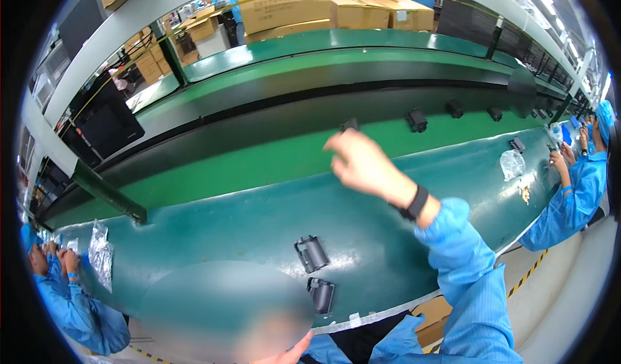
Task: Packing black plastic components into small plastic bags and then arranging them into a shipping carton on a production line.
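Observation:
My right hand (365, 162) reaches out over the green belt, its fingers stretched out and apart, with nothing visible in them. A small black device (350, 124) stands on the belt just beyond the hand; the hand partly covers it, and whether they touch I cannot tell. My left hand (294, 352) is at the lower edge, mostly hidden by a blurred patch, so its fingers cannot be made out. Near it on the green table (226, 234) lie two black housings, one (313, 254) behind the other (321, 295), each with a frame-like part along its left side.
More black devices (417, 121) stand in a row along the belt (194, 176) to the right. A co-worker (572, 196) works at the right, near a clear plastic bag (513, 165). Another person (74, 299) sits left, beside crumpled plastic wrap (101, 254). A post (110, 192) rises left.

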Tool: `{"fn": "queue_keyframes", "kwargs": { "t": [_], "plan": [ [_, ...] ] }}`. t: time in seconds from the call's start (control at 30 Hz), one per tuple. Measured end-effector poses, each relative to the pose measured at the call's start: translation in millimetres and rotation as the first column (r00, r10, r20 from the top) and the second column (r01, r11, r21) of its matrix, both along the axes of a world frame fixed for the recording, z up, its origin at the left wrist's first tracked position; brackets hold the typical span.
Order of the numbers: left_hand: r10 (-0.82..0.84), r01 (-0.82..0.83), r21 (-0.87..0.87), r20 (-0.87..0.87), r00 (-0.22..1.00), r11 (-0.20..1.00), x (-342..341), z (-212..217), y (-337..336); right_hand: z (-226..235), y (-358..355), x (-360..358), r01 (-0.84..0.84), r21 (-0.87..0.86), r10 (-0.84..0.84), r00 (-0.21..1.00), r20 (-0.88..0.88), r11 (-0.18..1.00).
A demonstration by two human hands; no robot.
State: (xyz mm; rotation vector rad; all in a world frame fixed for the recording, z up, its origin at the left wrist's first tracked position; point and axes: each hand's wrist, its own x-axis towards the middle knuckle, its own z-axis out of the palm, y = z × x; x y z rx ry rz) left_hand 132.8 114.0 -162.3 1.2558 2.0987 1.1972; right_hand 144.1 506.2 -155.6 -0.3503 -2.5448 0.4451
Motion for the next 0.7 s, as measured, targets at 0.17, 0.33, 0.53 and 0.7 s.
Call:
{"fn": "queue_keyframes", "kwargs": {
  "t": [0.17, 0.33, 0.53, 0.7],
  "plan": [
    [-0.063, 0.061, -0.018, -0.269, 0.961, 0.998, 12.4, -5.8, 29.0, 6.8, -101.8, 64.4, -0.476, -0.135, 0.494, 0.821, 0.285, 0.869],
    [-0.111, 0.085, -0.079, -0.438, 0.892, 0.993, 27.1, -31.6, 28.6, -53.5, -127.9, 55.7, -0.456, 0.147, 0.416, 0.878, 0.238, 0.878],
    [0.071, -0.061, 0.046, -0.269, 0.961, 0.997, 6.5, -57.1, 8.3, -28.6, -115.2, 27.6, -0.497, 0.115, 0.487, 0.867, 0.105, 0.860],
    [0.229, -0.199, 0.121, -0.341, 0.912, 0.972, -24.9, -69.7, -25.5, -14.0, -73.5, -59.7, -0.257, -0.389, 0.299, 0.953, 0.050, 0.885]
  ]
}}
